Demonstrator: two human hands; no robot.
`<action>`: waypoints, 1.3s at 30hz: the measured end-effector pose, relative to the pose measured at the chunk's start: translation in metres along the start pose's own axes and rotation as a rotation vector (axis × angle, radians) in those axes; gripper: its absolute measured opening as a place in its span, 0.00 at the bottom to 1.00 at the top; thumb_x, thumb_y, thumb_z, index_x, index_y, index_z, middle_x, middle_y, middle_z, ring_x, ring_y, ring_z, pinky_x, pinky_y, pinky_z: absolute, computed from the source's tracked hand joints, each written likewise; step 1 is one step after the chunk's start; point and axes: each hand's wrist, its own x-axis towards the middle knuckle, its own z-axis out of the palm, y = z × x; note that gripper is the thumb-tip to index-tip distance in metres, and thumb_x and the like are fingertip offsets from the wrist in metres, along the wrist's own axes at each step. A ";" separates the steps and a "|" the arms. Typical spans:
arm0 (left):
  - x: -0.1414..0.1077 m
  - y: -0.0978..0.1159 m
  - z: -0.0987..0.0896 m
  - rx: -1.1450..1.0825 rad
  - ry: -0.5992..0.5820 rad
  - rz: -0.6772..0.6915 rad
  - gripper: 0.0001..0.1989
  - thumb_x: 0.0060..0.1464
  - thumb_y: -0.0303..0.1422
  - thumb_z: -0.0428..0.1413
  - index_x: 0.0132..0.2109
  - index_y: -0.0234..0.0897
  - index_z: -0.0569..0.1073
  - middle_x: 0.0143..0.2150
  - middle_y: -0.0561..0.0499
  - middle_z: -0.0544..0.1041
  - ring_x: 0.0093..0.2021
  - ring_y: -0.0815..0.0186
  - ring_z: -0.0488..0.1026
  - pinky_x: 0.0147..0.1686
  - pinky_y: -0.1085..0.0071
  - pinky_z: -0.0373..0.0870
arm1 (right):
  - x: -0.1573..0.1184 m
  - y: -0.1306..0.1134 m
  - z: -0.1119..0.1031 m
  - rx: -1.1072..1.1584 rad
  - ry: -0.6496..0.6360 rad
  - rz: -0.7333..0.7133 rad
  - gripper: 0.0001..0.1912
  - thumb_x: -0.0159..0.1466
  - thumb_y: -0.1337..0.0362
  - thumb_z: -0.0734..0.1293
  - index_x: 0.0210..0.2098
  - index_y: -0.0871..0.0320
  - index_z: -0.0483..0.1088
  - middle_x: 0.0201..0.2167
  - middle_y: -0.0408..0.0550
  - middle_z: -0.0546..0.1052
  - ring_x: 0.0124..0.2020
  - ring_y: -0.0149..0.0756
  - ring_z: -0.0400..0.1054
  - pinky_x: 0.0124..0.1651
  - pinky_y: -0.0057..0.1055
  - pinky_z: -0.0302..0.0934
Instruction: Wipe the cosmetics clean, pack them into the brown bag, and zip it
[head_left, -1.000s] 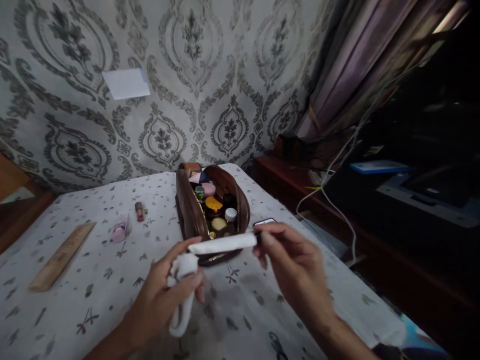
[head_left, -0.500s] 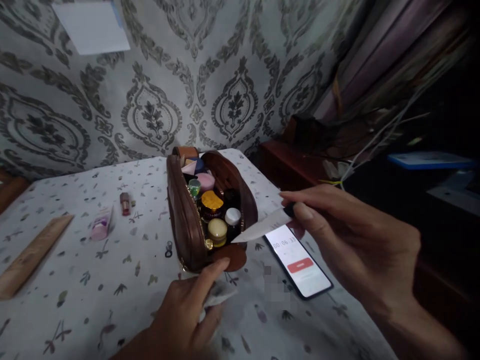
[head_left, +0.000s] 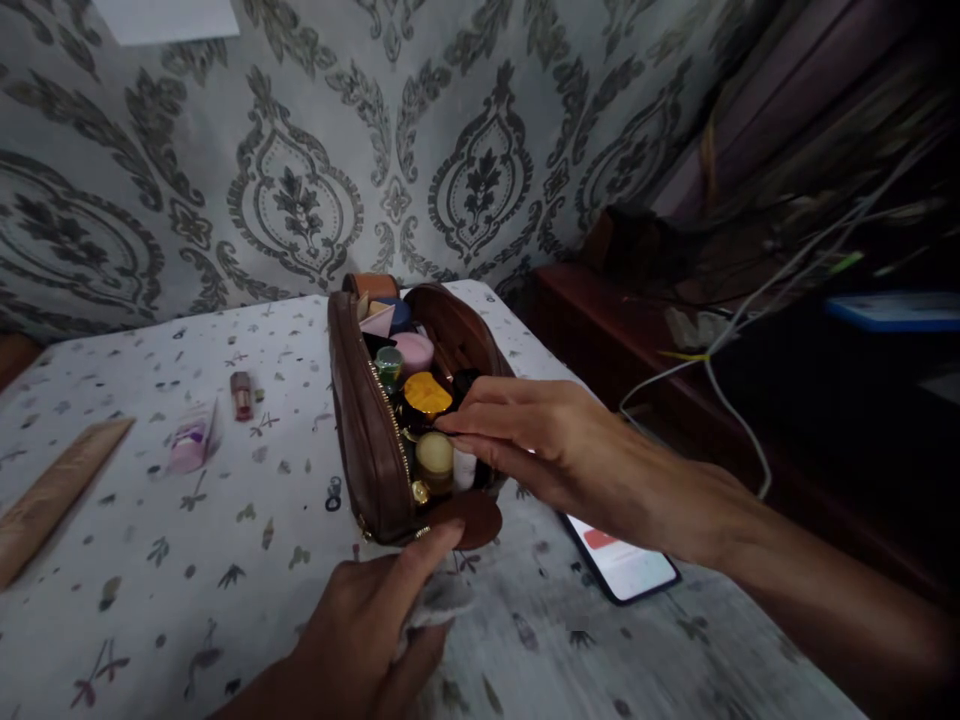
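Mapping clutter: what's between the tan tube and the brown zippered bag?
Head view: between the tan tube and brown zippered bag, a pink squeeze tube and a small lipstick-like tube lie on the printed sheet.

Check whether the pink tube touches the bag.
Apart: the head view shows a wide stretch of patterned sheet between the pink tube and the bag.

A right hand (head_left: 547,435) over an open brown bag (head_left: 367,450) hides part of its contents and a phone's (head_left: 637,575) upper end; crumpled white material (head_left: 442,605) in the left hand (head_left: 375,610) is blurred. Edges crop a tan tube (head_left: 60,490) and white sheet (head_left: 169,20).
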 end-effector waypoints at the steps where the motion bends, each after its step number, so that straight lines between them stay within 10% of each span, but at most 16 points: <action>1: 0.001 0.000 -0.001 0.001 0.000 0.003 0.30 0.61 0.32 0.49 0.70 0.45 0.58 0.52 0.44 0.81 0.39 0.62 0.81 0.41 0.70 0.79 | 0.000 0.000 0.001 0.020 -0.005 0.006 0.15 0.71 0.63 0.60 0.35 0.55 0.78 0.31 0.45 0.74 0.30 0.29 0.68 0.32 0.25 0.61; 14: 0.003 0.004 0.000 -0.046 0.028 -0.066 0.31 0.60 0.35 0.50 0.69 0.45 0.59 0.45 0.45 0.82 0.38 0.62 0.81 0.41 0.69 0.79 | -0.009 -0.002 0.001 -0.048 -0.070 0.088 0.20 0.64 0.68 0.68 0.56 0.52 0.69 0.41 0.46 0.75 0.32 0.30 0.70 0.35 0.26 0.63; 23: -0.001 0.002 0.001 0.000 0.072 -0.074 0.30 0.60 0.35 0.52 0.69 0.47 0.59 0.47 0.47 0.82 0.40 0.61 0.81 0.43 0.70 0.78 | -0.005 -0.006 0.005 -0.081 -0.024 0.075 0.04 0.65 0.71 0.65 0.35 0.57 0.71 0.32 0.44 0.73 0.30 0.29 0.67 0.31 0.24 0.58; 30: 0.003 0.020 -0.010 0.004 0.001 -0.180 0.32 0.61 0.36 0.53 0.70 0.45 0.57 0.44 0.46 0.83 0.40 0.60 0.81 0.41 0.70 0.78 | -0.007 -0.009 0.004 -0.119 -0.027 0.077 0.06 0.65 0.69 0.66 0.41 0.57 0.73 0.33 0.45 0.75 0.30 0.29 0.69 0.31 0.24 0.60; 39: -0.034 0.002 -0.029 0.116 0.063 -0.153 0.23 0.60 0.38 0.54 0.62 0.51 0.69 0.55 0.50 0.79 0.46 0.61 0.80 0.46 0.73 0.75 | -0.026 -0.040 0.013 -0.017 0.365 0.123 0.08 0.68 0.63 0.65 0.34 0.56 0.74 0.28 0.45 0.76 0.28 0.31 0.70 0.32 0.26 0.63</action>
